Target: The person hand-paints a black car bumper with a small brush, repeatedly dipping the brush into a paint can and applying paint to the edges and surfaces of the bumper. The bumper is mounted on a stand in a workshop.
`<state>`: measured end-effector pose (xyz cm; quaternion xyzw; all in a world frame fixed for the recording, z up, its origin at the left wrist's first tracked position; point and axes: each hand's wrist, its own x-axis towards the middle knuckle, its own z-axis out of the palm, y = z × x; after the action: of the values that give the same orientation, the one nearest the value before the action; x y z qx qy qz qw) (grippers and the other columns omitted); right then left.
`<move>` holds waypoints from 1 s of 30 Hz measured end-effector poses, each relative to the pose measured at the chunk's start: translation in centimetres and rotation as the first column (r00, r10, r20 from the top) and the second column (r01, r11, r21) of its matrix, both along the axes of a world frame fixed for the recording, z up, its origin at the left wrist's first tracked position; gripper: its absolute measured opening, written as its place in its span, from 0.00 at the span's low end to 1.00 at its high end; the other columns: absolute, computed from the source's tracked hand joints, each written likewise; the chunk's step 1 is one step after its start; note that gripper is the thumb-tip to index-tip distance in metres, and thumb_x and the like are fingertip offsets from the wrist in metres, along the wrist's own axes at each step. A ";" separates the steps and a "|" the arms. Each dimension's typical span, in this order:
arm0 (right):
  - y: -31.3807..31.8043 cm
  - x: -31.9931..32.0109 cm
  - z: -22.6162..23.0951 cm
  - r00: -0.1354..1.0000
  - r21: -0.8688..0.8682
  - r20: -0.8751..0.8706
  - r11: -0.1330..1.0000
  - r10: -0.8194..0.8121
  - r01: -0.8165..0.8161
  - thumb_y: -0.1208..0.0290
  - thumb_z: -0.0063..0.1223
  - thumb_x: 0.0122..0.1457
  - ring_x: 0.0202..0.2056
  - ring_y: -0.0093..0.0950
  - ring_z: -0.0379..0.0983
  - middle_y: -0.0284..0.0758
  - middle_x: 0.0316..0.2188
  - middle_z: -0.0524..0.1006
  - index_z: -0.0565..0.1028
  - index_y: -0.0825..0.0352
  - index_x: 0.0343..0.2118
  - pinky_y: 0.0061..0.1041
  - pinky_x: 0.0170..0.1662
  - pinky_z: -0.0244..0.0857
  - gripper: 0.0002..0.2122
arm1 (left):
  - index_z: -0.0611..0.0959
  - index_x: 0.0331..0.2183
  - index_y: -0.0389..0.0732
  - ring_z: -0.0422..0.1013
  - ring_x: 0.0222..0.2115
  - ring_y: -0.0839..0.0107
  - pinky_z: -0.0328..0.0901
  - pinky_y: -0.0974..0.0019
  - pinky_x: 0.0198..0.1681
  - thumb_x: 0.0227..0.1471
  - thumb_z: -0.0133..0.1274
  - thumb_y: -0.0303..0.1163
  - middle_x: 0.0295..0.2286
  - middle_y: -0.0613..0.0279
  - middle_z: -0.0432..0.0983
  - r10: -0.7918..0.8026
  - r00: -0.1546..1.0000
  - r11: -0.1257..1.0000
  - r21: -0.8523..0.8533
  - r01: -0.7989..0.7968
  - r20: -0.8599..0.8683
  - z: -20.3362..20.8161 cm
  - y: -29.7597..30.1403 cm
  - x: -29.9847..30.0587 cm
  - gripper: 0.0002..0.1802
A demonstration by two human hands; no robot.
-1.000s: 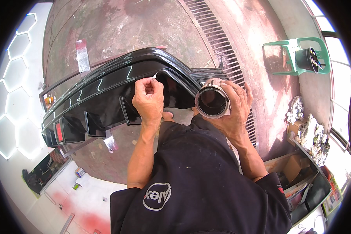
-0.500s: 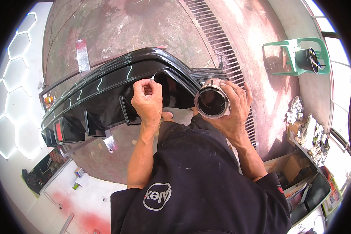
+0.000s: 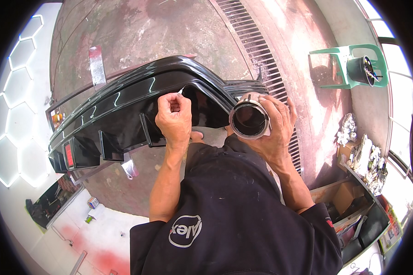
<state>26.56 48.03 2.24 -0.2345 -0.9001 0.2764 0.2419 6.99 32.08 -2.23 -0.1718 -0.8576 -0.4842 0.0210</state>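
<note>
My left hand point(image 3: 173, 120) is closed in a pinch, its fingertips right at the surface of a glossy black car bumper point(image 3: 124, 109). A small white tip point(image 3: 181, 90) pokes out from between the finger and thumb; the rest of it is hidden. In my right hand point(image 3: 280, 130) is an open paint can point(image 3: 248, 117), tilted with its mouth toward me. Dark liquid shows inside, and drips mark the rim. The can is close beside the bumper's right end.
The bumper rests on a metal frame stand point(image 3: 75, 97) above a stained floor. A slotted drain grate point(image 3: 250, 34) runs past it. To the right are a green plastic chair point(image 3: 343, 68) holding a dark bucket point(image 3: 360, 71), crumpled foil point(image 3: 369, 165) and an open cabinet point(image 3: 353, 206).
Almost everything is as it was. My left hand has shifted very slightly along the bumper, and the can stays in my right hand.
</note>
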 end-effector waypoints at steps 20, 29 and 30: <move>-0.1 0.0 -0.1 1.000 0.003 -0.007 1.000 -0.002 0.002 0.56 0.85 0.38 0.59 0.39 0.75 0.39 0.56 0.79 0.71 0.59 0.61 0.58 0.72 0.47 0.45 | 0.82 0.34 0.35 0.72 0.23 0.84 0.70 0.74 0.29 0.60 0.63 0.21 0.24 0.69 0.79 0.002 1.000 1.000 0.010 -0.002 -0.016 -0.1 0.2 0.0 0.05; -0.2 -0.2 -0.2 0.999 -0.033 -0.038 0.999 -0.020 0.019 0.59 0.84 0.37 0.58 0.37 0.75 0.36 0.56 0.79 0.75 0.60 0.57 0.55 0.72 0.48 0.41 | 0.81 0.35 0.34 0.73 0.24 0.83 0.70 0.74 0.30 0.60 0.63 0.21 0.25 0.68 0.79 0.023 1.000 0.999 0.029 -0.024 0.020 -0.1 0.0 -0.1 0.05; -0.2 -0.2 -0.2 0.999 -0.031 -0.042 0.999 -0.019 0.018 0.59 0.84 0.37 0.58 0.37 0.75 0.36 0.56 0.79 0.75 0.60 0.57 0.55 0.72 0.48 0.41 | 0.81 0.34 0.34 0.73 0.25 0.83 0.70 0.74 0.30 0.60 0.63 0.21 0.25 0.68 0.79 0.028 0.999 0.999 0.031 -0.028 0.016 -0.1 0.0 -0.1 0.05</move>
<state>26.36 47.82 2.09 -0.2406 -0.8881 0.2929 0.2600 6.93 32.12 -2.36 -0.1556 -0.8524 -0.4987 0.0237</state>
